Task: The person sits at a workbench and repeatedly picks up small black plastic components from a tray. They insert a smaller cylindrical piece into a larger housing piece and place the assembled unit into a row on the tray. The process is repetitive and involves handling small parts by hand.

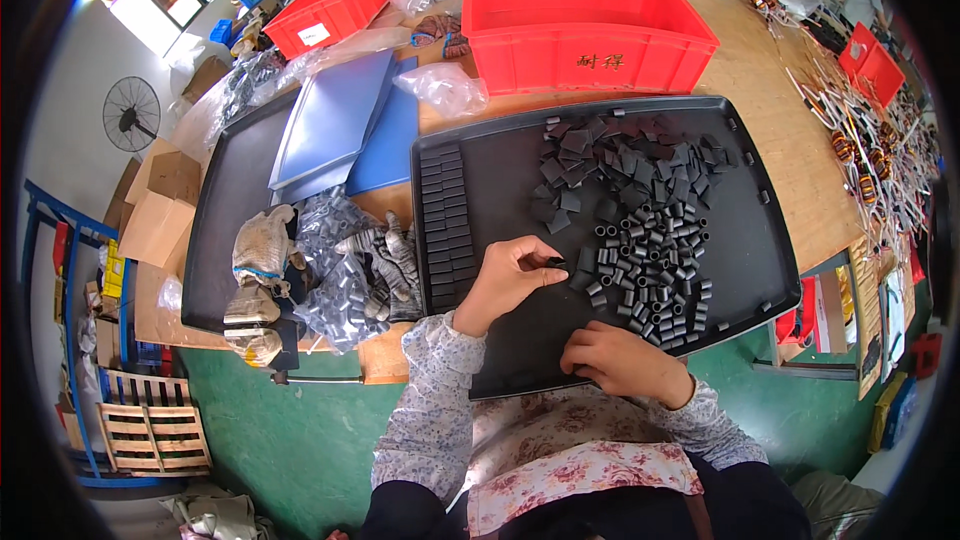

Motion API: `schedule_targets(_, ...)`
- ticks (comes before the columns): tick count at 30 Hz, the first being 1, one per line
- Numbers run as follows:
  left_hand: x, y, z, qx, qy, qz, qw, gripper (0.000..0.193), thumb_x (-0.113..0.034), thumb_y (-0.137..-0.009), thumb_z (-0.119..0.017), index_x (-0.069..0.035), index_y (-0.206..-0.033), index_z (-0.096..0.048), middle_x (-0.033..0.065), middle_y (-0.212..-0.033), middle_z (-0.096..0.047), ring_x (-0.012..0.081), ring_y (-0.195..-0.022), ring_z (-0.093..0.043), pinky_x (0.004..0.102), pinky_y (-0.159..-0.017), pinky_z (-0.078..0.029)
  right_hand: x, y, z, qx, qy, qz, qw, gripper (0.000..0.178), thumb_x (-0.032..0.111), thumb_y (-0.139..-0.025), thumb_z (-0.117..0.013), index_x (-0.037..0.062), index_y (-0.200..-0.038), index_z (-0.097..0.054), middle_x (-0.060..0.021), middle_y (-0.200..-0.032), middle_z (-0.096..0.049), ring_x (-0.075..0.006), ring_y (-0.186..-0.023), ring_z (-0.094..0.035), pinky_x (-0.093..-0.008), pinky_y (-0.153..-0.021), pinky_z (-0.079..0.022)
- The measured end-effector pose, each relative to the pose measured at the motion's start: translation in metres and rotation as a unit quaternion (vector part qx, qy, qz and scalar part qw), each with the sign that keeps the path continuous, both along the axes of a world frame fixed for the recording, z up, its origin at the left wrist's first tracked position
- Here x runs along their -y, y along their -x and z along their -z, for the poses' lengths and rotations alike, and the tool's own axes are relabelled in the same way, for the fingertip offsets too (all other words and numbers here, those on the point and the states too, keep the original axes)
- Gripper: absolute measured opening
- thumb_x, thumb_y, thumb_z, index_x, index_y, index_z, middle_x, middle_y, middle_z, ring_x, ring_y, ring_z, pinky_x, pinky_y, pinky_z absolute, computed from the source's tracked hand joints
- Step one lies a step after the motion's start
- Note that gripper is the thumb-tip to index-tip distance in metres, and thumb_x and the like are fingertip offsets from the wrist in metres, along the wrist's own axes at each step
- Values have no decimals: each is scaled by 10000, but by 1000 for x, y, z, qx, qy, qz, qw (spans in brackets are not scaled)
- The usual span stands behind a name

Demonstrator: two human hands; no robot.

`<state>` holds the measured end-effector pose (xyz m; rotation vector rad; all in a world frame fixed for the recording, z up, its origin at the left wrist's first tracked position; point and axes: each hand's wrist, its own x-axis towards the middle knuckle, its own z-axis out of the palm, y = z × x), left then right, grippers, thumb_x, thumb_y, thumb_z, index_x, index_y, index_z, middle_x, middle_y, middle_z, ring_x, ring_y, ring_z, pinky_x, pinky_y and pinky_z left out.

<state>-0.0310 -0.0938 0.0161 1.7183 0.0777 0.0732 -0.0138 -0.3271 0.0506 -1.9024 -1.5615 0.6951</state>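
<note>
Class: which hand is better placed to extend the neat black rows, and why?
Probably the left hand: it pinches a small black piece and is nearer the rows; the right hand lies farther right of them.

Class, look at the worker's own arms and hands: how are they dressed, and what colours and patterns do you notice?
The left hand and right hand wear no gloves. The left sleeve and right sleeve are loose and whitish, with a small blue-grey print. Plain dark cloth shows above them on the arms.
</note>
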Motion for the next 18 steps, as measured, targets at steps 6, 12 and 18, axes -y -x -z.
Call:
schedule_targets(6,2,1,1,-6,29,8,1000,245,-81,-772,-855,20,-939,-707,9,-776,-670,44,-701,-592,215,-639,-496,-4,-7,-4,-87,-112,215,966,175,0,-812,-717,64,-957,-644,-49,-930,-643,-180,-814,-617,-293,-717,-507)
schedule_targets(12,22,14,-11,-5,42,80,996,224,-83,-799,-837,25,-948,-710,12,-795,-676,43,-740,-624,203,-653,-505,-14,-22,6,-421,-291,347,786,75,11,-915,-688,30,-943,-621,-20,-994,-665,-72,-862,-614,-219,-754,-486)
schedule_targets(18,20,13,-16,-51,38,86,994,256,-117,-786,-856,18,-948,-711,9,-811,-678,44,-754,-604,221,-669,-508,-19,-17,16,-415,-287,369,780,64,5,-927,-672,27,-956,-619,-32,-999,-665,-88,-909,-614,-229,-807,-490)
